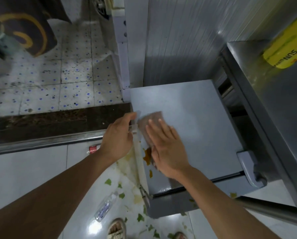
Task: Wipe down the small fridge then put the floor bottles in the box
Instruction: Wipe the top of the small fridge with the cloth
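Note:
The small grey fridge (pixel 192 118) stands below me, its flat top facing the camera. My right hand (pixel 166 147) lies flat on a brownish cloth (pixel 151 123), pressing it onto the left part of the top. Orange-brown stains (pixel 147 155) sit on the top beside that hand. My left hand (pixel 117 137) grips the fridge's left edge, fingers curled over it. A clear plastic bottle (pixel 106 207) lies on the white floor tiles below my left forearm. Another bottle with a red label (pixel 92 149) lies by the metal threshold. No box is in view.
A tall steel fridge (pixel 273 109) stands to the right with a yellow package (pixel 289 49) on top. Green leaf scraps and yellowish spills litter the floor (pixel 132 192) by the small fridge. My sandalled feet (pixel 116 228) are at the bottom. A dark doorstep (pixel 49 121) crosses the left.

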The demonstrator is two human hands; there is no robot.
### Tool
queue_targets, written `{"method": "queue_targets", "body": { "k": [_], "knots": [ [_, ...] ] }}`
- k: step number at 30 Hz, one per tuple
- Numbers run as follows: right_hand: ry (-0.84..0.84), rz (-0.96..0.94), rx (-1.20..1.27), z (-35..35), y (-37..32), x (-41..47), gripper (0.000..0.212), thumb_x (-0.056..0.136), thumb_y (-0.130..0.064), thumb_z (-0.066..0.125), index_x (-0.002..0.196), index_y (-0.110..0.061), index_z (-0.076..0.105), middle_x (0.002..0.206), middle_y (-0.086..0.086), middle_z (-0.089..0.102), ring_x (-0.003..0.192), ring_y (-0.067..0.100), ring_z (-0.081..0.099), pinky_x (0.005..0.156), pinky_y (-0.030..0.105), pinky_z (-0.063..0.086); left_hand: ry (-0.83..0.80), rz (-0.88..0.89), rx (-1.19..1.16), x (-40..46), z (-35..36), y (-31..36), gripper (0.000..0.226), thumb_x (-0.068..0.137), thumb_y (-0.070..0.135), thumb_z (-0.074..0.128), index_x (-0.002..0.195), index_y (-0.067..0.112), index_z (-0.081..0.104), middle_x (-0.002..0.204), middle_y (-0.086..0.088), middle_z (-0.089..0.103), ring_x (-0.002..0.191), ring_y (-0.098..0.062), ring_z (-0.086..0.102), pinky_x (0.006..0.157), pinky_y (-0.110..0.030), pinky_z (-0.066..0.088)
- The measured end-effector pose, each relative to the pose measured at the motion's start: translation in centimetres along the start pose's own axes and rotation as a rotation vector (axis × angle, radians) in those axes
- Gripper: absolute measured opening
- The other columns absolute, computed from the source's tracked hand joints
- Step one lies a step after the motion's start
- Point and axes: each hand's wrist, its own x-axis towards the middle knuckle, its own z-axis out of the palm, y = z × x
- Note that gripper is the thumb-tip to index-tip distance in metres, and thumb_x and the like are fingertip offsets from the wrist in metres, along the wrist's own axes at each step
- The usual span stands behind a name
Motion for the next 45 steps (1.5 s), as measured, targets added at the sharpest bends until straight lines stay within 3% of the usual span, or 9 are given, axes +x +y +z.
{"method": "queue_targets", "body": {
  "k": [4,9,12,18,24,31,37,42,45],
  "knots": [
    [0.045,-0.108,0.009,1.0,-1.7,-3.9,0.056,0.091,-0.030,0.031,0.145,-0.014,0.037,0.155,0.001,0.028,0.145,0.023,0.020,0.115,0.050,0.023,0.026,0.003,0.026,-1.6,-0.7,-0.9,0.061,0.080,-0.006,0.051,0.135,0.017,0.040,0.130,-0.011,0.054,0.116,-0.029,0.053,0.093,-0.041,0.047],
    [0.001,0.100,-0.045,-0.2,-1.9,3.0,0.061,0.095,-0.040,0.020,0.152,-0.022,0.006,0.160,-0.002,0.000,0.147,0.020,-0.005,0.118,0.048,0.000,0.050,-0.005,0.045,-2.7,-1.3,-1.9,0.057,0.081,-0.004,0.053,0.134,0.013,0.041,0.129,-0.013,0.055,0.118,-0.029,0.052,0.097,-0.042,0.044],
    [-0.008,0.106,-0.061,0.1,-3.2,4.8,0.064,0.095,-0.037,0.031,0.152,-0.021,0.005,0.160,0.001,-0.002,0.147,0.024,-0.007,0.118,0.052,0.003,0.055,-0.005,0.086,-3.3,-1.3,-2.3,0.056,0.082,0.001,0.056,0.134,0.013,0.042,0.128,-0.011,0.056,0.117,-0.027,0.052,0.099,-0.037,0.042],
    [0.014,-0.112,-0.058,1.4,-3.3,-5.1,0.054,0.085,-0.036,0.040,0.137,-0.023,0.046,0.153,0.000,0.031,0.143,0.024,0.023,0.112,0.055,0.018,0.007,-0.014,0.096,-4.6,-1.4,-1.6,0.057,0.083,0.004,0.057,0.136,0.016,0.040,0.133,-0.010,0.052,0.121,-0.027,0.049,0.101,-0.038,0.040],
    [0.044,0.217,-0.071,0.6,-0.6,-3.2,0.059,0.097,-0.041,0.030,0.151,-0.021,0.017,0.160,0.003,0.003,0.147,0.025,0.000,0.117,0.049,-0.001,-0.031,-0.011,0.115,-5.8,-0.6,-0.2,0.056,0.085,0.005,0.055,0.137,0.017,0.037,0.133,-0.009,0.050,0.124,-0.025,0.045,0.104,-0.039,0.037],
    [-0.020,0.047,-0.108,2.4,-0.9,-12.5,0.061,0.097,-0.046,0.018,0.151,-0.017,0.015,0.160,0.006,0.008,0.147,0.028,0.006,0.116,0.054,0.012,-0.003,0.071,0.164,-8.4,2.2,2.9,0.057,0.081,0.000,0.055,0.134,0.015,0.043,0.137,-0.008,0.048,0.125,-0.026,0.044,0.104,-0.038,0.035],
    [0.006,0.492,-0.091,1.5,4.7,-13.4,0.067,0.093,-0.053,-0.002,0.146,-0.017,-0.019,0.157,0.010,-0.019,0.145,0.029,-0.017,0.115,0.046,-0.010,-0.040,0.179,0.249,-9.9,5.3,5.3,0.058,0.075,-0.004,0.055,0.131,0.009,0.049,0.134,-0.010,0.052,0.125,-0.027,0.044,0.103,-0.034,0.027],
    [-0.005,0.247,-0.052,2.8,0.7,-16.3,0.071,0.093,-0.051,0.015,0.151,-0.011,0.004,0.159,0.010,-0.006,0.146,0.032,-0.008,0.117,0.047,-0.002,-0.019,0.106,0.329,-10.4,6.9,6.5,0.058,0.076,0.001,0.057,0.132,0.016,0.047,0.142,-0.002,0.044,0.130,-0.022,0.036,0.103,-0.032,0.022],
    [0.015,0.280,-0.088,2.0,5.4,-18.7,0.067,0.092,-0.047,0.007,0.150,-0.015,-0.005,0.158,0.006,-0.012,0.146,0.027,-0.011,0.119,0.047,0.001,-0.043,0.092,0.354,-10.6,7.7,7.2,0.054,0.080,0.004,0.055,0.132,0.019,0.046,0.146,0.003,0.038,0.132,-0.019,0.031,0.105,-0.030,0.018]
  ]
}}
